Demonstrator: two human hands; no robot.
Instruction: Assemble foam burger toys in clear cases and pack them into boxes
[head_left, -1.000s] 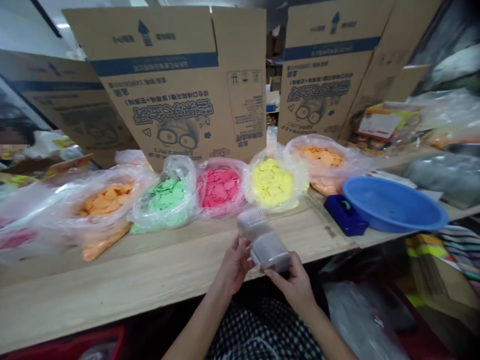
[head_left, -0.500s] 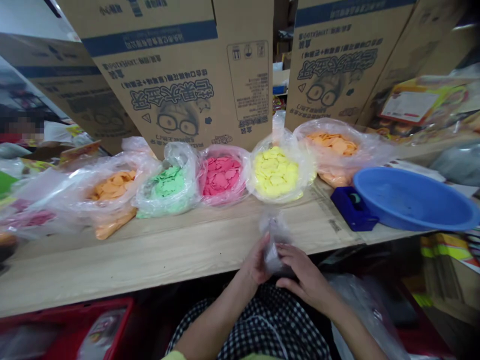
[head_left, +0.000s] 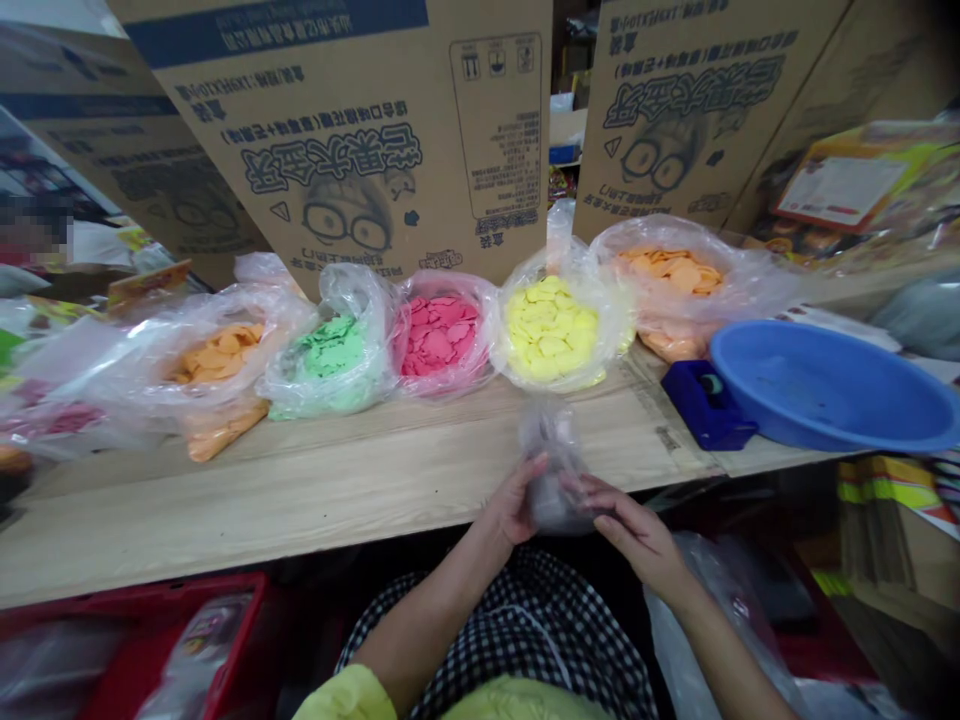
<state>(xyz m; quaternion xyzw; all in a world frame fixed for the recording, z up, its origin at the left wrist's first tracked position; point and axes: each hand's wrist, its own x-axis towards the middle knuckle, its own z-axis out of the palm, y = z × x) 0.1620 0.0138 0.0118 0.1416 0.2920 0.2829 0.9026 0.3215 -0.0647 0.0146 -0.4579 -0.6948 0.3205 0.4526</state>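
Both my hands work just above the table's front edge. My left hand (head_left: 514, 505) cups a small transparent plastic bag (head_left: 553, 470) with grey contents, and the fingers of my right hand (head_left: 634, 535) press on its right side. The bag's top stands up loose, and my fingers partly hide its lower end. Along the wooden table (head_left: 337, 495) behind it lie plastic bags of coloured discs: orange (head_left: 217, 355), green (head_left: 328, 352), pink (head_left: 441, 335), yellow (head_left: 551, 328) and pale orange (head_left: 671, 272).
A blue plastic basin (head_left: 829, 388) and a dark blue tape dispenser (head_left: 709, 405) stand at the table's right. Upright cardboard boxes (head_left: 337, 130) line the back. A red crate (head_left: 165, 640) sits below the front edge, and a person (head_left: 45, 240) sits far left.
The boxy packet lying across my hands has turned upright as a loose-topped bag. My hands have drawn slightly apart around it, and the view has tilted lower.
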